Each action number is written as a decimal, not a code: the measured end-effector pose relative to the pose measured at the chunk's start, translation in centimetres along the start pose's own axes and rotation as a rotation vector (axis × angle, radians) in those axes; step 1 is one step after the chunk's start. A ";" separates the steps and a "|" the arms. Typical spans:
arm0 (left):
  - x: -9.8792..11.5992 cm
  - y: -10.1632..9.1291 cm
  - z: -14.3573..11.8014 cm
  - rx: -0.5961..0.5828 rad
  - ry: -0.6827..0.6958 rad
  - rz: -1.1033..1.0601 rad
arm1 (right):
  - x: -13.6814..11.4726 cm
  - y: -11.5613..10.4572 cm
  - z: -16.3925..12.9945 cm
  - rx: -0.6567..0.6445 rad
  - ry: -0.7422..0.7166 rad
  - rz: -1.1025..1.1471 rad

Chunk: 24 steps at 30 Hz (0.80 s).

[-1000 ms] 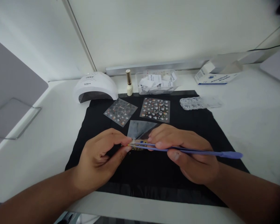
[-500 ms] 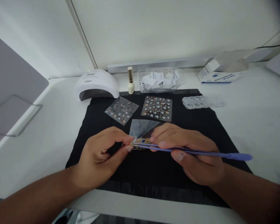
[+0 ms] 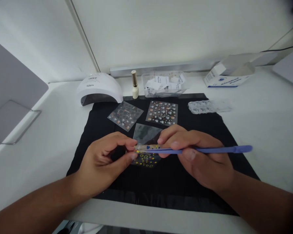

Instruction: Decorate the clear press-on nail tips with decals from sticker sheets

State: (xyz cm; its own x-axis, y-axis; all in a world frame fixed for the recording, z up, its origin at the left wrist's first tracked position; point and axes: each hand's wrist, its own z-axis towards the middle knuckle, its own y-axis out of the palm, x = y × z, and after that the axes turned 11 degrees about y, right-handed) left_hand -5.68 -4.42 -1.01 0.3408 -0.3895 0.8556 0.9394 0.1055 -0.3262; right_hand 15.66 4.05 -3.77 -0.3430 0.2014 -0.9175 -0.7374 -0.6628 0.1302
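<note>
My right hand (image 3: 200, 159) grips purple tweezers (image 3: 210, 149), their tips pointing left at about the middle of the black mat (image 3: 166, 182). My left hand (image 3: 104, 162) pinches a small clear piece at the tweezer tips (image 3: 138, 149), just above a clear sticker sheet (image 3: 146, 159) with yellow hearts and blue spots. The upper part of that sheet, a clear film (image 3: 146, 134), is folded back. Two more sticker sheets lie further back on the mat, one to the left (image 3: 125, 115) and one to the right (image 3: 162, 112).
A white nail lamp (image 3: 99, 90), a small bottle with a gold cap (image 3: 135, 84) and a clear box of paper packets (image 3: 164, 84) stand behind the mat. A clear blister tray (image 3: 207, 106) and a white and blue carton (image 3: 226, 79) lie to the right.
Both hands have lifted slightly with the tweezers, which now lie more level. The heart-patterned sticker sheet under them has come into view.
</note>
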 end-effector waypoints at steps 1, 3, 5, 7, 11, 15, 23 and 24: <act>-0.1 0.0 0.1 0.023 -0.022 -0.007 | 0.0 0.0 0.1 0.024 0.018 0.038; -0.3 -0.1 0.3 0.078 -0.071 -0.022 | -0.1 0.1 0.4 0.064 0.047 0.106; -0.6 -0.3 0.5 0.129 -0.115 -0.036 | -0.1 0.0 0.8 0.118 0.055 0.140; -0.8 -0.5 0.6 0.159 -0.143 -0.054 | -0.1 -0.1 1.1 0.178 0.058 0.144; -1.2 -0.7 0.6 0.190 -0.165 -0.088 | 0.1 -0.6 1.3 0.228 0.079 0.158; -1.5 -1.1 0.5 0.224 -0.179 -0.128 | 0.2 -1.0 1.4 0.231 0.088 0.192; -2.4 -2.1 1.1 0.292 -0.229 -0.199 | -0.1 -1.7 1.8 0.243 0.102 0.229; -2.5 -2.2 1.2 0.305 -0.230 -0.205 | -0.1 -1.7 1.8 0.241 0.107 0.231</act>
State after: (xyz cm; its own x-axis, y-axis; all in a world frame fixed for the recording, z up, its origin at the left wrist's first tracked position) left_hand -8.51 -2.55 -1.92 0.1131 -0.2197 0.9690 0.9446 0.3261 -0.0364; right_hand 15.93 6.50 -3.17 -0.4634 -0.0196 -0.8859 -0.7681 -0.4897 0.4126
